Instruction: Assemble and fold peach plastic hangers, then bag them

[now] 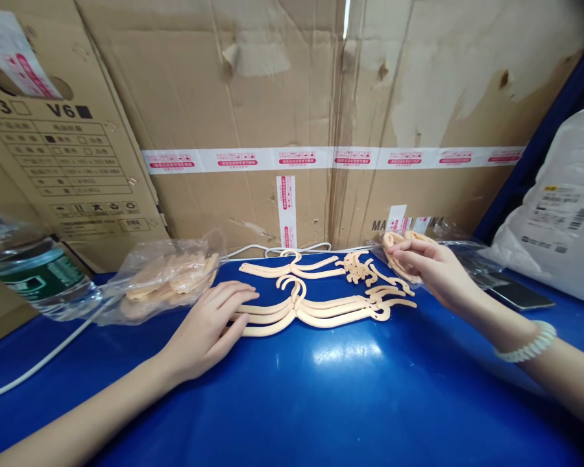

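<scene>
At the far left, a green-labelled water bottle [34, 272] is set on the blue tabletop [292, 395], with a white cable [53, 353] laid just beside it. Next to it, peach hanger pieces are enclosed in a clear plastic bag [175, 259]. The left hand [211, 331] is laid over the left ends of a nearer stack of peach hangers [331, 320], its fingers loosely extended and slightly apart; whether those ends are gripped cannot be told. Behind this stack, more hangers [316, 275] are laid, hooks upward. To their right, small curved pieces [356, 269] are heaped. By the right hand [431, 266], looped peach pieces [394, 259] in clear wrapping are reached; its fingers are bent with little gap, and whether anything is pinched cannot be told. Beyond it, a dark smartphone [520, 293] is placed near a labelled white parcel [555, 207]. Everything is backed by cardboard boxes [253, 97].
</scene>
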The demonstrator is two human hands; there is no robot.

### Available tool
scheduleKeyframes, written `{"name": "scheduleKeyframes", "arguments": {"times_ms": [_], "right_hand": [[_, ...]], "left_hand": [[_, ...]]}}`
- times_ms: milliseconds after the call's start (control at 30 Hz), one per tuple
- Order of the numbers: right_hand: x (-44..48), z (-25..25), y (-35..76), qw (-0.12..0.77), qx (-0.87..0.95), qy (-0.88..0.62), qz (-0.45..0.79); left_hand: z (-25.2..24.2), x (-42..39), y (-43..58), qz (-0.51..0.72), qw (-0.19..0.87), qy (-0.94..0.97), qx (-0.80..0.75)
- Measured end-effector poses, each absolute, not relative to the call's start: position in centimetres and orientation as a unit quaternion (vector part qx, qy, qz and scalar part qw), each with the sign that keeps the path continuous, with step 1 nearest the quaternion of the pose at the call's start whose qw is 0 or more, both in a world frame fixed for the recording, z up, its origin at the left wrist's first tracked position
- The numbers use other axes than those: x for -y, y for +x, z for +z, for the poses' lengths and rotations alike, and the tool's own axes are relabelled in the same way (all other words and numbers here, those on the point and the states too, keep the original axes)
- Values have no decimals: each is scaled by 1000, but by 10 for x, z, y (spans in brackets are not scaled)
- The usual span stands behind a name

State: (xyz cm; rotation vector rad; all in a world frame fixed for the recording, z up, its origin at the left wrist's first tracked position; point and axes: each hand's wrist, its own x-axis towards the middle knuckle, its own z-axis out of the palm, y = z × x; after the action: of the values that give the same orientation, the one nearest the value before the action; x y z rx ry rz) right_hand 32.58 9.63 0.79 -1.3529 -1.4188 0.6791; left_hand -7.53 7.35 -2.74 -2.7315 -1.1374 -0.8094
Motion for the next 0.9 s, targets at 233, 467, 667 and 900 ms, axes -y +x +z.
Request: {"name": "scheduleKeyframes", "arguments": {"times_ms": [233,467,667,900], "right_hand": [[-93,12,318,530,579,-546,294],[-97,9,321,536,603,-534,252],[-95,9,319,490,680,-531,128],[-94,5,319,430,742,-513,33]], "left_hand": [[-30,-75,-75,-280,42,-883,375],[-32,-78,-77,-281,53,-889,357],[-32,-78,-77,-294,67,-886,353],[-32,-77,-76,-272,115,-898,325]]}}
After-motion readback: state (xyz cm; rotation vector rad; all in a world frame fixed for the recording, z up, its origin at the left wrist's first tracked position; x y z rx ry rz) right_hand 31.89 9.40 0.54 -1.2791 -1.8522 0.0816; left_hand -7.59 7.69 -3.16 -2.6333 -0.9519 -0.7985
